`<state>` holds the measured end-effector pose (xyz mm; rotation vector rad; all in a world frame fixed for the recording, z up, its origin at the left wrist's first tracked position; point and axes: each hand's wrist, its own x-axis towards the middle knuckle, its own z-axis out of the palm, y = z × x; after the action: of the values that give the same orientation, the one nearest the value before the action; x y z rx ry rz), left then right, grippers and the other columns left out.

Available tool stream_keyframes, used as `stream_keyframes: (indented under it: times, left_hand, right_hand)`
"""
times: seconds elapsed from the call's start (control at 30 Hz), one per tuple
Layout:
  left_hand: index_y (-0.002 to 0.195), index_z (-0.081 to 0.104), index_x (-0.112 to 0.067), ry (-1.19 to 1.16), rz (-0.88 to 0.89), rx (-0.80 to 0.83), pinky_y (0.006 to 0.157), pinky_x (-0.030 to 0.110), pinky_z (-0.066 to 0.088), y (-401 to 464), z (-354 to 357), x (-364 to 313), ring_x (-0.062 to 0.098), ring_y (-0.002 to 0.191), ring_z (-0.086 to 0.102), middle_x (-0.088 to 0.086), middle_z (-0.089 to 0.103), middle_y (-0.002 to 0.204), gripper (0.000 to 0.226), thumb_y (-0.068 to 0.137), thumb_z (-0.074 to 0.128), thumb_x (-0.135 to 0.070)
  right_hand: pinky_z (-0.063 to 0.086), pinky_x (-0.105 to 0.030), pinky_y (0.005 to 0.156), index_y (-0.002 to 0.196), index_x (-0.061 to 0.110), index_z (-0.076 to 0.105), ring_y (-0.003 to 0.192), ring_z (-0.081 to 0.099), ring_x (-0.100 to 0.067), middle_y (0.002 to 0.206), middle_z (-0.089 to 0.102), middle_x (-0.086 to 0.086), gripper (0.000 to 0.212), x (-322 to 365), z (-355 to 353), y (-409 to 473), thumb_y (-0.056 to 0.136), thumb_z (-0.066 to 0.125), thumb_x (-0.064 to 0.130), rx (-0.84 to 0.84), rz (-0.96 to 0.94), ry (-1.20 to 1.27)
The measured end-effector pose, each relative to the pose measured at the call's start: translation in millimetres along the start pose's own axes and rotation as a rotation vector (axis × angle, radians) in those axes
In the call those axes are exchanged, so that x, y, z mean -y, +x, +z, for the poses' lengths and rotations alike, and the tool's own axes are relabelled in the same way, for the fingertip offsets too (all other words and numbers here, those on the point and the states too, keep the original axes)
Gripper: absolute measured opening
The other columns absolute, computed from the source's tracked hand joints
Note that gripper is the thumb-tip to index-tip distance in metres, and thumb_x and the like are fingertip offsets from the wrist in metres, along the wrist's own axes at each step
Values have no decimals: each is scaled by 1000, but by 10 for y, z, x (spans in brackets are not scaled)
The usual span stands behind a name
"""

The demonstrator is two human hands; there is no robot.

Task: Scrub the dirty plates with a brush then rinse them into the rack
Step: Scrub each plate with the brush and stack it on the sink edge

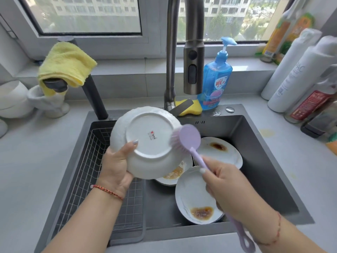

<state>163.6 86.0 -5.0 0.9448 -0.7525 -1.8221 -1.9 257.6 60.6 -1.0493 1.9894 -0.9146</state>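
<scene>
My left hand (116,165) grips a white plate (145,139) by its lower left rim, underside facing me, above the dark sink (255,136). My right hand (224,185) holds the handle of a lilac brush (189,136), whose bristles touch the plate's right edge. Three dirty plates lie in the sink: one with a brown stain at the front (193,198), one at the back right (224,150), one partly hidden under the held plate (175,175). A wire rack (94,161) fills the sink's left part.
The tap's spray head (193,66) hangs over the sink's back. A blue soap bottle (217,75) and yellow sponge (189,108) stand behind the sink. A yellow cloth (65,64) drapes a second dark tap on the left. Several bottles (299,73) crowd the right counter.
</scene>
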Motion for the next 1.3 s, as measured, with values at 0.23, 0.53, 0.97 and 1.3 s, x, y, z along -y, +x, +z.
stream_keyframes:
  times: [0.23, 0.53, 0.97, 1.3]
  left_hand:
    - [114, 66, -12, 291, 217, -83, 79, 45, 60, 40, -99, -395, 29, 98, 72, 11, 73, 108, 51, 65, 82, -9]
    - [83, 60, -11, 1548, 825, 20, 58, 29, 36, 435, 167, -672, 28, 68, 57, 1, 58, 71, 26, 76, 82, -22]
    - [63, 53, -9, 2040, 967, 255, 42, 18, 23, 1340, 60, -291, 23, 32, 44, 3, 47, 44, 49, 41, 94, 6]
    - [68, 53, -6, 2040, 931, 332, 42, 21, 25, 1657, 12, -132, 24, 37, 41, 7, 50, 49, 41, 60, 93, -9]
  right_hand:
    - [21, -24, 42, 108, 52, 63, 46, 22, -11, 58, 26, -4, 43, -94, -17, -170, 98, 46, 13, 56, 161, 279]
    - [26, -17, 40, 124, 43, 58, 39, 27, -6, 47, 33, 4, 42, -254, 2, -96, 96, 50, 12, 15, 179, 230]
    - [21, -17, 40, 108, 41, 70, 44, 21, -15, 53, 32, -9, 39, -295, -60, -6, 94, 53, 9, -16, 256, 501]
    - [21, -15, 39, 110, 40, 71, 41, 22, -14, 53, 31, -11, 41, -366, -75, 68, 94, 53, 6, -55, 275, 535]
